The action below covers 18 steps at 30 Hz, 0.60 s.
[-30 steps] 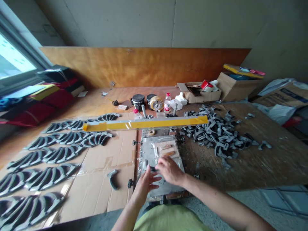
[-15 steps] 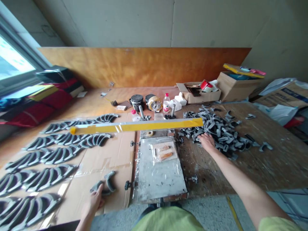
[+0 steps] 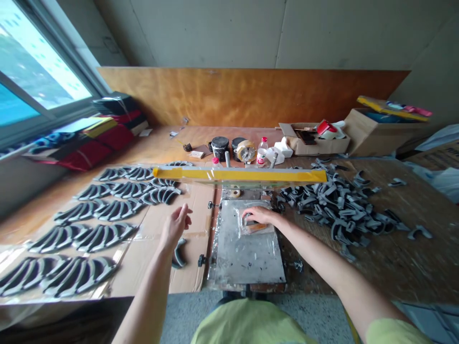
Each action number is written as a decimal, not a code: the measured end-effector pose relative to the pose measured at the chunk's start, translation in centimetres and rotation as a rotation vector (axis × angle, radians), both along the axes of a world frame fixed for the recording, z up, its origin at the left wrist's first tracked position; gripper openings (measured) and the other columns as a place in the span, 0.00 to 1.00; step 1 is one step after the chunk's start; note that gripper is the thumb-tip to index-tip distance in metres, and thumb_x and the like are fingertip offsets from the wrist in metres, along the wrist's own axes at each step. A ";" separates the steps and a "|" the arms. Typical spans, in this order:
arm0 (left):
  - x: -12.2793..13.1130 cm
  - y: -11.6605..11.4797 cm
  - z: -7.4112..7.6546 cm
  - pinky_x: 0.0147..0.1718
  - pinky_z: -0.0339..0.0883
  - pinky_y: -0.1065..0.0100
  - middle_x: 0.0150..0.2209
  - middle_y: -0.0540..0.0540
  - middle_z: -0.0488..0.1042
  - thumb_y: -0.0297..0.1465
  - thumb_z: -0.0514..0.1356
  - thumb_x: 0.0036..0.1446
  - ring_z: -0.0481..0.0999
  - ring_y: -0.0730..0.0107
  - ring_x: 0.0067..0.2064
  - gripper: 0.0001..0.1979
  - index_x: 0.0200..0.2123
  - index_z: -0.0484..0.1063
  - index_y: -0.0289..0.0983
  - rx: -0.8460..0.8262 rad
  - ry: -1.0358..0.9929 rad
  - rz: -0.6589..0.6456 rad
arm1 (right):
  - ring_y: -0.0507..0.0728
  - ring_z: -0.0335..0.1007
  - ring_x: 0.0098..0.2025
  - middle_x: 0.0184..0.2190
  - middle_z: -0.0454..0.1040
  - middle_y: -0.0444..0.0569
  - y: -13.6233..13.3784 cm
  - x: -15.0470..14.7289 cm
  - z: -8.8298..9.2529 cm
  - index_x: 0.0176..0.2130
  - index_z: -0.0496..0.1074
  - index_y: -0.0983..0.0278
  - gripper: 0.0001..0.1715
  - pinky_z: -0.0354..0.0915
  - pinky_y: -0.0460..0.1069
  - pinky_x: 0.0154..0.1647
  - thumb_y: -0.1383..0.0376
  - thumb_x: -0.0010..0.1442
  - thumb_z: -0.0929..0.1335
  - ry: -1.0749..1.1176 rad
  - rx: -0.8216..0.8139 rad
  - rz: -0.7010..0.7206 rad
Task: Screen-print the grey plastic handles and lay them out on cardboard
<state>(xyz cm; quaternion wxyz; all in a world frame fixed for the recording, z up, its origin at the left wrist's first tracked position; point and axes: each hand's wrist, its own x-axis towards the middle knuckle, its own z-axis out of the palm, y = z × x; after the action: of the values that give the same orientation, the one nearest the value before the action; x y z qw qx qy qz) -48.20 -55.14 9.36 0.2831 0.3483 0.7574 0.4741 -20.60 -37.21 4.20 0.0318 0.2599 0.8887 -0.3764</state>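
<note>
My right hand (image 3: 258,215) is over the metal plate (image 3: 247,263), with its fingers closed on a small grey curved piece (image 3: 248,219) above a clear plastic sheet (image 3: 242,233). Most of that piece is hidden by the fingers. My left hand (image 3: 178,222) hovers over the cardboard (image 3: 195,200), fingers loosely bent and nothing visible in them. Just below it, another grey curved piece (image 3: 180,254) lies on the cardboard, partly covered by my forearm. Rows of nested grey curved pieces (image 3: 103,236) fill the cardboard's left side.
A heap of loose grey pieces (image 3: 333,200) lies on the right. A yellow-taped bar (image 3: 240,175) spans above the plate. Behind it stand black tubs (image 3: 220,148), a tape roll (image 3: 246,151), a red-capped bottle (image 3: 262,152) and an open carton (image 3: 315,143). Clamp knobs (image 3: 202,260) flank the plate.
My right hand has moved left from the heap to the plate, bringing a grey piece. My left hand has let go of its piece and risen forward. The camera view has turned left.
</note>
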 end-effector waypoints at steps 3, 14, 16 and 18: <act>2.2 2.6 3.8 0.20 0.59 0.74 0.17 0.54 0.66 0.51 0.57 0.56 0.64 0.75 0.19 0.22 0.34 0.71 0.37 0.216 -0.128 -0.008 | 0.55 0.74 0.38 0.37 0.79 0.43 0.2 -0.6 -0.3 0.48 0.77 0.57 0.18 0.62 0.45 0.36 0.68 0.57 0.69 -0.053 0.027 -0.060; 4.6 5.3 7.4 0.19 0.58 0.75 0.16 0.53 0.66 0.42 0.55 0.59 0.63 0.76 0.18 0.18 0.23 0.68 0.37 0.503 -0.216 0.055 | 0.61 0.59 0.64 0.63 0.65 0.54 -5.7 0.9 -4.2 0.59 0.68 0.64 0.32 0.57 0.59 0.64 0.57 0.59 0.72 0.159 0.652 0.004; 4.5 3.7 6.8 0.21 0.62 0.73 0.20 0.50 0.71 0.45 0.55 0.59 0.68 0.73 0.21 0.18 0.27 0.72 0.36 0.452 -0.205 0.036 | 0.56 0.70 0.55 0.54 0.75 0.52 -5.5 2.0 -3.8 0.51 0.74 0.68 0.23 0.67 0.53 0.56 0.58 0.59 0.71 0.214 0.721 -0.088; 4.3 1.3 5.6 0.25 0.66 0.70 0.26 0.47 0.76 0.49 0.54 0.58 0.73 0.68 0.26 0.22 0.33 0.76 0.36 0.341 -0.233 0.007 | 0.51 0.76 0.41 0.39 0.81 0.48 -4.3 3.9 -2.8 0.39 0.77 0.70 0.16 0.73 0.45 0.41 0.61 0.64 0.65 0.233 0.775 -0.266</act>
<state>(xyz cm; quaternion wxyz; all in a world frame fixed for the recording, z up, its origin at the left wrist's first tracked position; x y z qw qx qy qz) -43.91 -53.79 14.95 0.3042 0.3313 0.6296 0.6335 -16.69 -41.52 1.40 -0.2177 0.3208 0.9208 -0.0423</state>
